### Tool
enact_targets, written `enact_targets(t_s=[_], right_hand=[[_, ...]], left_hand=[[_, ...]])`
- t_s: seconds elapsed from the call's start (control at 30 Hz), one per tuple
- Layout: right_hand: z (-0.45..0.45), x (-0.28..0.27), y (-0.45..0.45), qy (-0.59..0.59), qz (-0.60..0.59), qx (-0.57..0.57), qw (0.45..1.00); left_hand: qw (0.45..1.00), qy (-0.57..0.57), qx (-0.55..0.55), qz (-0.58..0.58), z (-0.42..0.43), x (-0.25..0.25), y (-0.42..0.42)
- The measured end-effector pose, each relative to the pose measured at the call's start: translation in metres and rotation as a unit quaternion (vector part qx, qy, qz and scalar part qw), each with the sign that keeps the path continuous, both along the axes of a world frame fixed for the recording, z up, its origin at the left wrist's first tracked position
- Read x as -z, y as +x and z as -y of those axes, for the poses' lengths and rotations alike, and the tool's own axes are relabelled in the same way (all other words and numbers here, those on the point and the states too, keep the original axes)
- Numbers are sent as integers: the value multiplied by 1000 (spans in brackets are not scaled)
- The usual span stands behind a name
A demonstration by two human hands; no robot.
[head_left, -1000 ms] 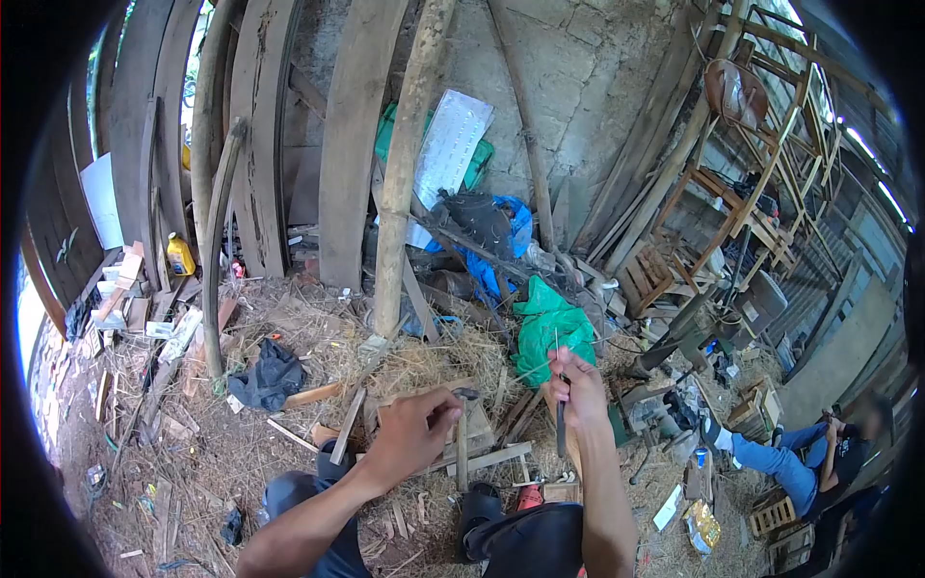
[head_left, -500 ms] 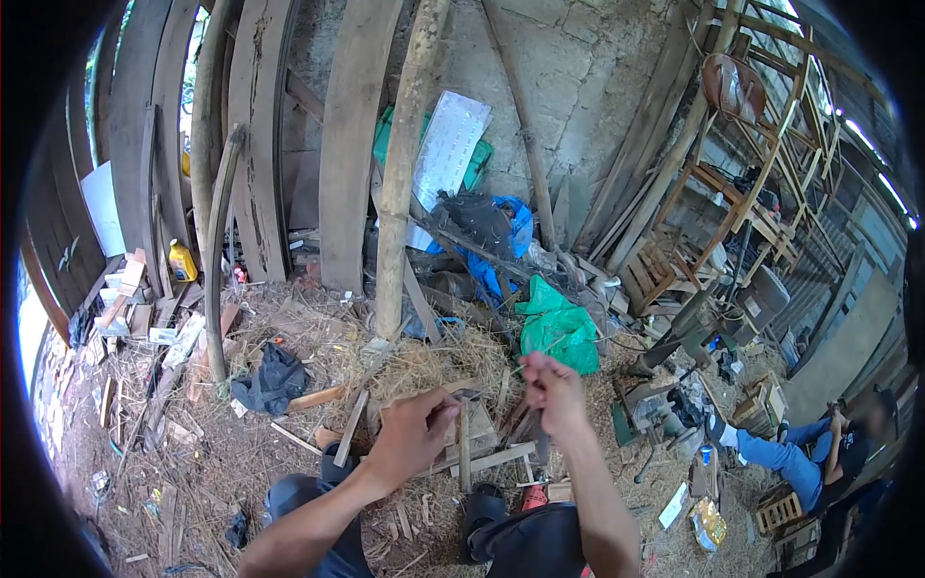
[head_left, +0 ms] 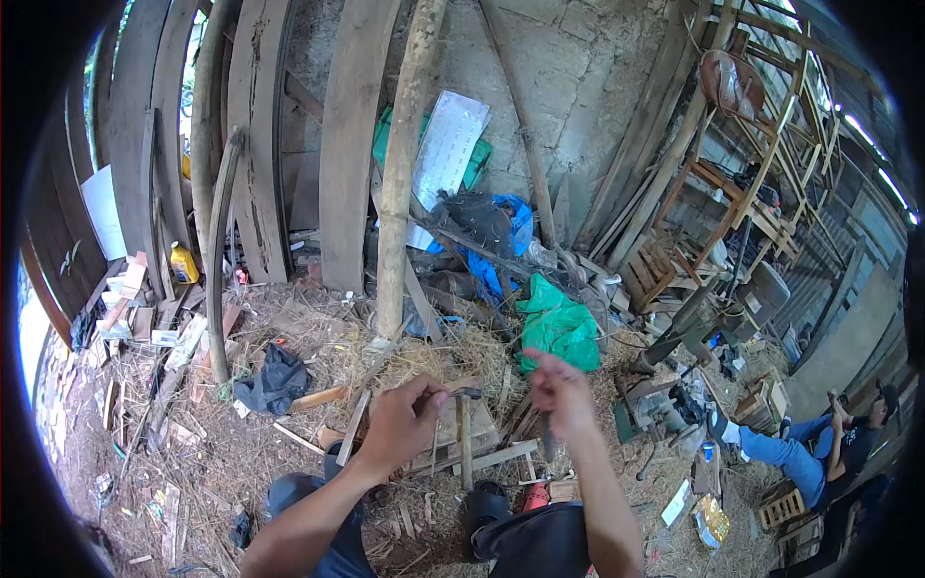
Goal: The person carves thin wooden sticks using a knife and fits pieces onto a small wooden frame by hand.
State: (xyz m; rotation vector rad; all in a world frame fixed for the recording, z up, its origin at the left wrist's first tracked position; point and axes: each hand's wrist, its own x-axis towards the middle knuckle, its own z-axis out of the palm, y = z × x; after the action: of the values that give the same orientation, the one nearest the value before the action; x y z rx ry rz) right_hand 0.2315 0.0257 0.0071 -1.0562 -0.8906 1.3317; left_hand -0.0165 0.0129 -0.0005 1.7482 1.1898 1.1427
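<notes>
My left hand point(head_left: 400, 429) is held out in front of my knees, thumb and forefinger pressed together. Whatever is in that pinch is too small to make out. Just right of those fingertips stands a hammer point(head_left: 465, 438), its wooden handle upright and its dark head on top. My right hand point(head_left: 564, 400) is further right, forefinger stretched toward the left and the other fingers curled in. A dark, narrow piece point(head_left: 547, 438) shows just below it; I cannot tell whether the hand holds it. Wooden boards point(head_left: 501, 455) lie beneath, between my legs.
Ahead is a green plastic bag point(head_left: 559, 332) near a wooden post point(head_left: 395, 212). A black cloth or bag point(head_left: 275, 380) lies left on the straw-covered ground. At the right sits another person point(head_left: 809, 462). A yellow bottle point(head_left: 183, 262) stands by the planks.
My left hand has shifted slightly left, uncovering more of the hammer head. My right hand has moved slightly right and down, and the hands are a little further apart.
</notes>
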Motion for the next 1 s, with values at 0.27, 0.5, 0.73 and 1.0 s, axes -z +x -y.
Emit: enact_targets(t_s=[0.27, 0.5, 0.73, 1.0], right_hand=[[-13, 11, -24, 11, -37, -31, 999], [-17, 11, 1, -9, 14, -15, 1000], [4, 10, -47, -2, 15, -119, 993], [-27, 22, 23, 9, -68, 93, 993]], left_hand=[[999, 7, 21, -24, -1, 2, 6], [998, -2, 56, -40, 5, 4, 5], [999, -3, 36, -37, -1, 9, 7], [997, -15, 54, -53, 2, 9, -1]])
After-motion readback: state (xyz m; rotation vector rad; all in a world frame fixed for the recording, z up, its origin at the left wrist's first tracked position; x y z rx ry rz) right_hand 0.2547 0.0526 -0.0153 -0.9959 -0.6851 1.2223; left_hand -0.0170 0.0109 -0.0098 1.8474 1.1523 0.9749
